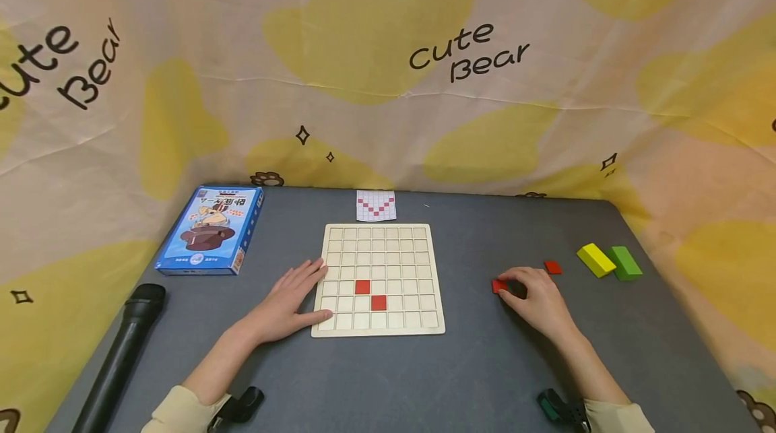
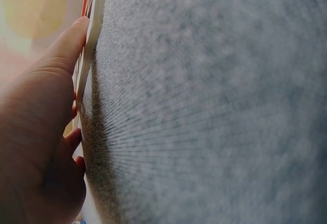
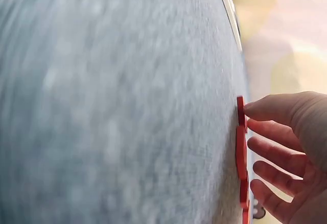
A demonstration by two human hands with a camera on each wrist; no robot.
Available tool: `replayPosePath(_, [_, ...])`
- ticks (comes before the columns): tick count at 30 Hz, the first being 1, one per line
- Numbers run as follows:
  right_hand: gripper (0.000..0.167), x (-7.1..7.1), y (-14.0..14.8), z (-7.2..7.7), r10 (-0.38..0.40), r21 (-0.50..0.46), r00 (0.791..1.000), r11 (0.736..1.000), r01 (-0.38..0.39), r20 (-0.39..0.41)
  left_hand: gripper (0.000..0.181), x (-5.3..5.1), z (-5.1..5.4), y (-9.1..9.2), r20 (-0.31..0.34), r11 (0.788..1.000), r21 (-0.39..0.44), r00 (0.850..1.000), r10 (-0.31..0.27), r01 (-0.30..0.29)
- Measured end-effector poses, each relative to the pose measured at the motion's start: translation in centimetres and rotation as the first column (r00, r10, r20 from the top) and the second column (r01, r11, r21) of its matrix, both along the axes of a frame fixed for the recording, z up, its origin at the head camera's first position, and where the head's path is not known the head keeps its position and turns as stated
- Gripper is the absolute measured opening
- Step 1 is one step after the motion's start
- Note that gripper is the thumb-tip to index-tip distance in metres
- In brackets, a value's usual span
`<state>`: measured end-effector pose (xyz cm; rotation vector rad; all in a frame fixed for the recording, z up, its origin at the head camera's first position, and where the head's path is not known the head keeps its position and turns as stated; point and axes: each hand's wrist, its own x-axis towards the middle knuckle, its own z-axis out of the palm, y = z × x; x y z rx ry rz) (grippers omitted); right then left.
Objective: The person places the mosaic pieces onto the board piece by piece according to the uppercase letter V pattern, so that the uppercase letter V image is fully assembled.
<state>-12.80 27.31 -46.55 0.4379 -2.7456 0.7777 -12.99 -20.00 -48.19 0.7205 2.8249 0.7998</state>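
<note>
A cream grid board (image 1: 438, 332) lies flat on the table, with one red square tile (image 1: 362, 287) and another red tile (image 1: 378, 302) in its cells, touching diagonally. My left hand (image 1: 289, 302) rests on the board's left edge, fingers spread and straight; the left wrist view shows the thumb (image 2: 66, 45) along that edge. Right of the board, my right hand (image 1: 538, 298) pinches a red tile (image 1: 498, 286) between thumb and index finger. In the right wrist view that tile (image 3: 241, 110) is at the end of a row of several red tiles (image 3: 241, 152) on the table.
Behind the board is a small grid card (image 1: 376, 206) with red squares in a V-like pattern. A blue box (image 1: 209, 231) and a black cylindrical tube (image 1: 124, 352) lie at left. A loose red tile (image 1: 553, 267), yellow block (image 1: 596, 260) and green block (image 1: 625, 263) are at right.
</note>
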Motion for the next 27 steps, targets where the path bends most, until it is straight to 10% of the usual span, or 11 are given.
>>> replayPosePath(27, [0.019, -1.1, -2.5, -0.4, 0.002, -0.022, 0.999, 1.000, -0.001, 0.044, 0.087, 0.0, -0.2, 0.0, -0.018, 1.000, 0.003, 1.000, -0.002, 0.003])
